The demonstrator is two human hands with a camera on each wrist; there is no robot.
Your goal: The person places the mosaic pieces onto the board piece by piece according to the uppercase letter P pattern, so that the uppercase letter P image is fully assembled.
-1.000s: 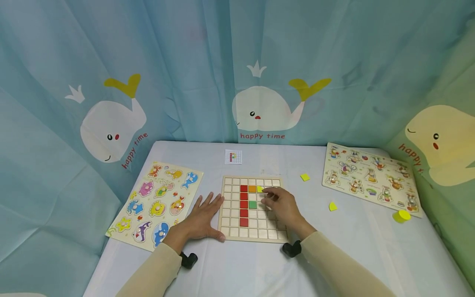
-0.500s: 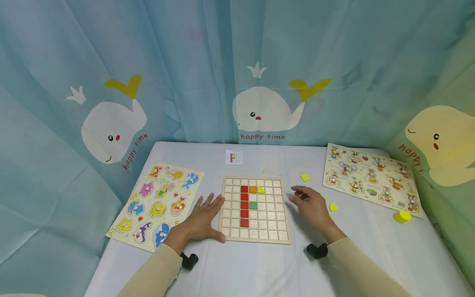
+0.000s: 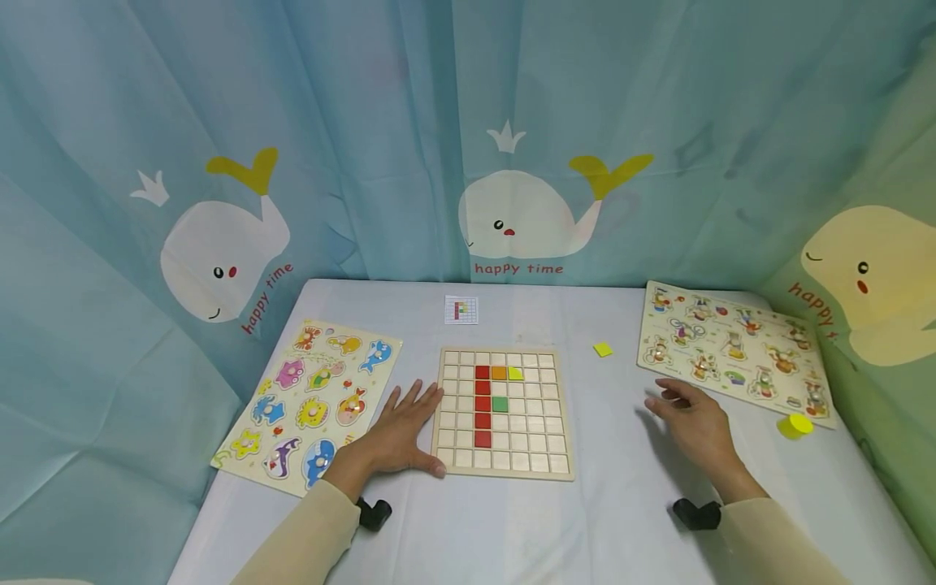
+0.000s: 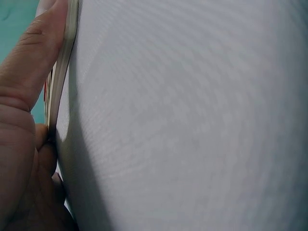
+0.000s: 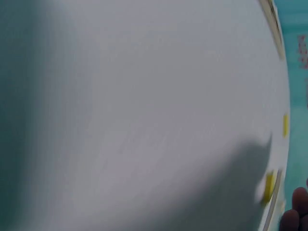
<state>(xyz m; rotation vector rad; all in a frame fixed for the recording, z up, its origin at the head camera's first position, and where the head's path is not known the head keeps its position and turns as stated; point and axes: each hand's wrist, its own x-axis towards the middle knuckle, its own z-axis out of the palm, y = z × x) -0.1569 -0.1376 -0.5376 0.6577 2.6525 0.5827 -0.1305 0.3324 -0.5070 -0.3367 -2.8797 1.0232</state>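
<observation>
Left hand [image 4: 21, 144] presses the board's edge [image 4: 60, 82] on white cloth [image 4: 192, 120]

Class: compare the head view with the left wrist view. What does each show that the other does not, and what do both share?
Only the head view shows the right hand, the coloured tiles in the grid, both animal puzzles and the whale curtain. Only the left wrist view shows the board's thin edge side-on against the fingers. Both show the left hand flat beside the grid board on the white table.

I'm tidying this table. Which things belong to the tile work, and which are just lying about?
In use: grid board, pattern card, yellow tile, left hand, right hand.
Lying about: animal puzzle, second puzzle, yellow cylinder.
</observation>
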